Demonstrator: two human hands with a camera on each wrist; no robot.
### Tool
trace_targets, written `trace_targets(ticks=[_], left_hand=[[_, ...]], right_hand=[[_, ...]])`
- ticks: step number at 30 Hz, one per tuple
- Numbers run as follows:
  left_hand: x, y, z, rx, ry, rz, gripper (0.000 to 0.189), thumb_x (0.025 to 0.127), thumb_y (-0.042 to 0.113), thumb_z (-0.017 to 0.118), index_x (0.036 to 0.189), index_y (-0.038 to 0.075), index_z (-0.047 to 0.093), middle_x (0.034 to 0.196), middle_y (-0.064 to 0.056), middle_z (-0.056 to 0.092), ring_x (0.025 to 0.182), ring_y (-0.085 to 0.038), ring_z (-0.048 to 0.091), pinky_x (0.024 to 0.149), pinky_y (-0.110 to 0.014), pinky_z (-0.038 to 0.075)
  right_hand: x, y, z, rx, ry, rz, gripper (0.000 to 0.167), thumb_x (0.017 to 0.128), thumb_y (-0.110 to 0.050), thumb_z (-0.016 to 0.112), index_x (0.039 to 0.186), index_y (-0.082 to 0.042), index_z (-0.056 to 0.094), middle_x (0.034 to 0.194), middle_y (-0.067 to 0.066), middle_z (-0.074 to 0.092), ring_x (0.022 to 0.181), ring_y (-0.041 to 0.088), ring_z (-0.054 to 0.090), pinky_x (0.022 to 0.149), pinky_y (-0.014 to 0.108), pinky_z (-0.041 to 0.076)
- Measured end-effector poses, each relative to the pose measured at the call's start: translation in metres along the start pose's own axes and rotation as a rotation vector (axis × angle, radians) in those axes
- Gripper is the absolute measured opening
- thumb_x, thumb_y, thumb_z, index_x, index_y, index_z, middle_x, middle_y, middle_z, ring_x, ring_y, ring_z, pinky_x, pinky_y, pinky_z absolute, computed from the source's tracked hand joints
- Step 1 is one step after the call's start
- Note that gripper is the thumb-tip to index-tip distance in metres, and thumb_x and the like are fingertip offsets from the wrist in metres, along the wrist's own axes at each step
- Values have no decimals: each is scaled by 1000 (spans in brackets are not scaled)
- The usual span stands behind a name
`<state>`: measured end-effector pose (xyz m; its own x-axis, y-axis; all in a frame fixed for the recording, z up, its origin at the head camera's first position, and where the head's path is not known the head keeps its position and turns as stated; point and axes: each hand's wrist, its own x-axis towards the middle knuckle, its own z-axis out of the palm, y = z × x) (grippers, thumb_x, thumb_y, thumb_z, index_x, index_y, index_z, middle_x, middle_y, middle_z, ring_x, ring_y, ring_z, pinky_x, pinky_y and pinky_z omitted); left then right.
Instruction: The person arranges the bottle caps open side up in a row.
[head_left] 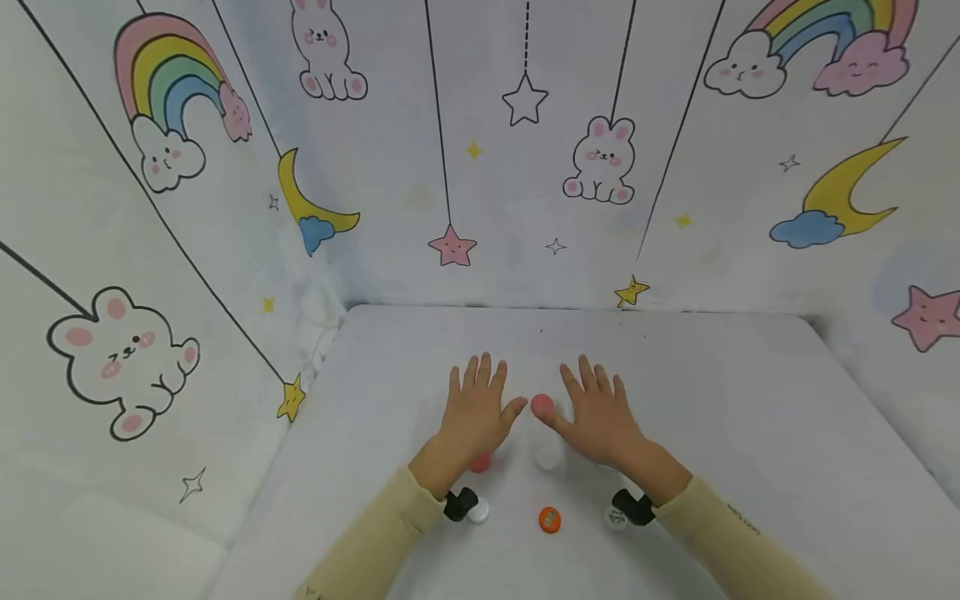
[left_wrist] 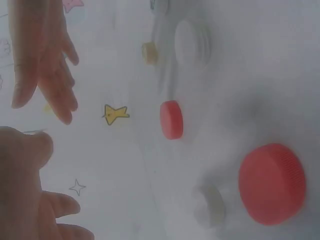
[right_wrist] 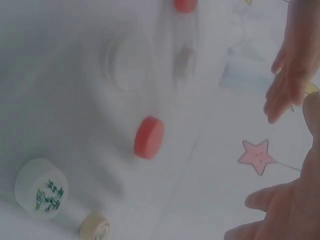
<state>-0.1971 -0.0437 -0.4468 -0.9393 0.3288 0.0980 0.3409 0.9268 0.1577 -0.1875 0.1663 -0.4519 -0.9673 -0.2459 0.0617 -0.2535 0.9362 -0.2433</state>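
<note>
My left hand (head_left: 474, 417) is held over the white table with straight, spread fingers and nothing in its grasp. My right hand (head_left: 600, 418) mirrors it, fingers spread too. Between the thumbs lies a red bottle cap (head_left: 542, 405), partly overlapped by the right thumb in the head view. A second red cap (head_left: 480, 463) shows from under the left wrist; in the left wrist view this larger ridged cap (left_wrist: 270, 184) lies close to the camera. A white cap (head_left: 548, 456) sits between the wrists. Small pale caps (left_wrist: 209, 205) (right_wrist: 95, 226) stand at either side, hidden beneath the hands in the head view.
Nearer the body are a white cap (head_left: 478, 511), an orange cap (head_left: 550, 520) and a white cap with green print (right_wrist: 49, 192), beside the black wrist cameras (head_left: 633, 507). White cloth walls (head_left: 525, 200) with drawn rabbits, stars and rainbows surround the tabletop (head_left: 720, 392).
</note>
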Motion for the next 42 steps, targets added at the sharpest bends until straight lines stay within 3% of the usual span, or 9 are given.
trace_targets(ticks=[4, 9, 15, 17, 24, 29, 34, 42], left_hand=[[-14, -1, 5, 6, 19, 21, 70, 97, 54, 49, 150, 9, 39, 156, -18, 31, 144, -35, 26, 113, -59, 19], [-36, -5, 10, -32, 79, 52, 63, 94, 44, 61, 144, 9, 47, 149, -16, 42, 138, -34, 37, 110, -54, 29], [-62, -11, 17, -127, 224, 95, 37, 90, 33, 69, 119, 10, 67, 117, -6, 64, 108, -25, 58, 89, -41, 49], [-70, -11, 18, -149, 238, 100, 30, 88, 31, 71, 111, 11, 70, 106, -4, 66, 98, -22, 61, 82, -38, 50], [-96, -17, 28, -247, 200, 62, 17, 84, 25, 76, 95, 14, 70, 84, 5, 61, 77, -12, 57, 64, -27, 48], [-113, -24, 35, -301, 157, 12, 20, 83, 25, 76, 99, 15, 70, 81, 7, 58, 73, -9, 53, 59, -24, 44], [-125, -28, 36, -332, 126, -49, 27, 82, 26, 76, 106, 15, 70, 84, 8, 59, 75, -8, 54, 62, -26, 46], [-139, -33, 41, -370, 61, -58, 34, 80, 29, 79, 108, 13, 69, 86, 9, 57, 76, -8, 51, 65, -28, 45]], right_hand=[[-10, -7, 6, 36, 24, -30, 98, 85, -77, 44, 152, -6, 33, 157, 22, 26, 140, 47, 27, 110, 66, 17], [-22, -17, 14, 105, 75, -78, 91, 85, -70, 55, 148, -8, 40, 149, 18, 41, 135, 42, 39, 108, 60, 29], [-36, -32, 24, 144, 171, -171, 57, 83, -43, 75, 127, -9, 63, 129, 11, 60, 120, 30, 55, 97, 50, 46], [-41, -36, 29, 154, 176, -185, 44, 82, -37, 77, 118, -12, 68, 125, 7, 62, 118, 26, 56, 95, 48, 47], [-53, -50, 48, 195, 169, -246, 28, 79, -28, 81, 103, -18, 72, 98, -6, 65, 91, 14, 58, 80, 36, 50], [-58, -60, 54, 195, 128, -291, 27, 78, -25, 81, 103, -18, 72, 84, -10, 64, 75, 8, 56, 68, 29, 48], [-59, -65, 57, 177, 77, -283, 30, 78, -25, 81, 105, -19, 72, 81, -11, 64, 72, 6, 56, 66, 27, 48], [-65, -70, 62, 214, 29, -272, 32, 76, -23, 82, 106, -15, 72, 84, -7, 68, 77, 9, 62, 70, 30, 52]])
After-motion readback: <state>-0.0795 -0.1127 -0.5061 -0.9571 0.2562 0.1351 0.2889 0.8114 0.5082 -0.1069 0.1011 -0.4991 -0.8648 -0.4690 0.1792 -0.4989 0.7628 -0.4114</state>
